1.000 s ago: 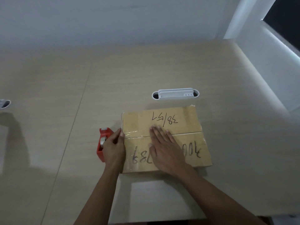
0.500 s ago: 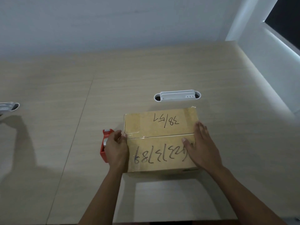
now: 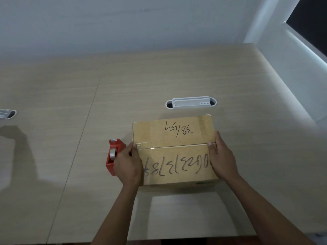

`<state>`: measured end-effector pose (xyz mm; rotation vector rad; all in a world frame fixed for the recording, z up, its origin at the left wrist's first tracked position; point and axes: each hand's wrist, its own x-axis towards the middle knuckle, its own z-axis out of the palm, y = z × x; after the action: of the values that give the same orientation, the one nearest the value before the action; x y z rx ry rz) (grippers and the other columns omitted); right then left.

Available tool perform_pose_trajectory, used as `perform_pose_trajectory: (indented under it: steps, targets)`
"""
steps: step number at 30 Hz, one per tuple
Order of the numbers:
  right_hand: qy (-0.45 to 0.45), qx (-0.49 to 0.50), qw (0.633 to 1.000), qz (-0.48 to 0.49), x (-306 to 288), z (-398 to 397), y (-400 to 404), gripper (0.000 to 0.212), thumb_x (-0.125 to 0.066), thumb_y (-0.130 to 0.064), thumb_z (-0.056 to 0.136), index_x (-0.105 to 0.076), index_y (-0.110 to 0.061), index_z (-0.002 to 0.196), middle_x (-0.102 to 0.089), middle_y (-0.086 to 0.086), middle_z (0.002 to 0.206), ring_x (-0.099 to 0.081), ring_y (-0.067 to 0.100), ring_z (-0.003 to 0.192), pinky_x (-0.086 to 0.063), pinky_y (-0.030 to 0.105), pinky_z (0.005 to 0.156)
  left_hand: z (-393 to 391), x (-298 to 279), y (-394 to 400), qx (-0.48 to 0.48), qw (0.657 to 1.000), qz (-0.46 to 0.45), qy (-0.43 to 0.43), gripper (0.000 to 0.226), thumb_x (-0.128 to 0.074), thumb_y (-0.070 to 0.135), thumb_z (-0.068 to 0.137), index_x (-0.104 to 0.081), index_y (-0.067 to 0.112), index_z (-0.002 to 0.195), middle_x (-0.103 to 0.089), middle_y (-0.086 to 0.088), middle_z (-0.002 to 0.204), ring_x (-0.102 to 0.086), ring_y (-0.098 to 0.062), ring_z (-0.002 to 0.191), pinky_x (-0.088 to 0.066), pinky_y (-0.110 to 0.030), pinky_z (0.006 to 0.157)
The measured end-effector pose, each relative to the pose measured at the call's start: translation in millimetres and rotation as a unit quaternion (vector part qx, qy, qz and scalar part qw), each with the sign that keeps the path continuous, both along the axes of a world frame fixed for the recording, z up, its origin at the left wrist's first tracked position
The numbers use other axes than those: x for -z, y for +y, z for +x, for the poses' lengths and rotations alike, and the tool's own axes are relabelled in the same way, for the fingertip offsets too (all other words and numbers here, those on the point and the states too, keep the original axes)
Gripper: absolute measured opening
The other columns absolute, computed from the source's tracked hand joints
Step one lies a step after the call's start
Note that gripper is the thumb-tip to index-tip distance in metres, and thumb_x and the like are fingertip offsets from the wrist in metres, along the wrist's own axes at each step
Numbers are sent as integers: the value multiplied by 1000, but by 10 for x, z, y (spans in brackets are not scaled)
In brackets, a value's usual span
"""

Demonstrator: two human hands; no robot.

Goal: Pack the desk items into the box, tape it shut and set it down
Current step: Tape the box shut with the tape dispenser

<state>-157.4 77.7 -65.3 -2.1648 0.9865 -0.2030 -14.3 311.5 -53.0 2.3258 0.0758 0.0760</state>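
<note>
A closed cardboard box with black handwriting on its flaps sits on the wooden desk, clear tape running along its middle seam. My left hand grips the box's left edge, thumb on top at the seam. My right hand holds the right edge, thumb on the top and fingers down the side. A red tape dispenser with a clear roll stands just left of the box, partly hidden behind my left hand.
A white cable tray is set into the desk just beyond the box. Another grey one shows at the far left edge. A wall runs behind the desk and a window ledge along its right side.
My right hand slid from the middle of the box top to its right edge and now holds the side. My left hand stayed at the left edge.
</note>
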Motion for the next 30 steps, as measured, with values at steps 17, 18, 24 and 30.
perform_pose_trajectory:
  steps: [17,18,24,30]
  targets:
    - [24,67,992,103,56,201,-213,61,-23,-61,100,-43,-16,136,-70,15,105,-69,31,84,-55,46,82,333,56,-197,221,965,45,131,62,-22,55,103,3,36,157,-34,-20,149,-48,-36,127,-40,-48,101]
    - [12,60,992,110,57,209,-231,60,-24,-58,101,-34,-22,147,-65,15,125,-67,35,100,-52,48,92,344,50,-203,229,964,42,130,63,-21,55,103,5,35,157,-38,-19,148,-49,-35,127,-40,-48,100]
    - [-42,15,989,140,54,166,-263,53,-25,-48,105,-5,-51,154,-33,0,160,-38,30,143,-30,43,116,345,-50,-155,253,948,-42,191,62,-20,52,105,13,40,155,-20,-9,164,-36,-35,141,-32,-52,110]
    - [-96,29,964,245,77,159,-316,50,-26,-43,107,-9,-50,154,-25,-9,162,-31,11,141,-29,30,111,334,-58,-22,242,920,-173,256,56,-23,48,105,3,46,155,-18,1,163,-49,-5,114,-42,-24,88]
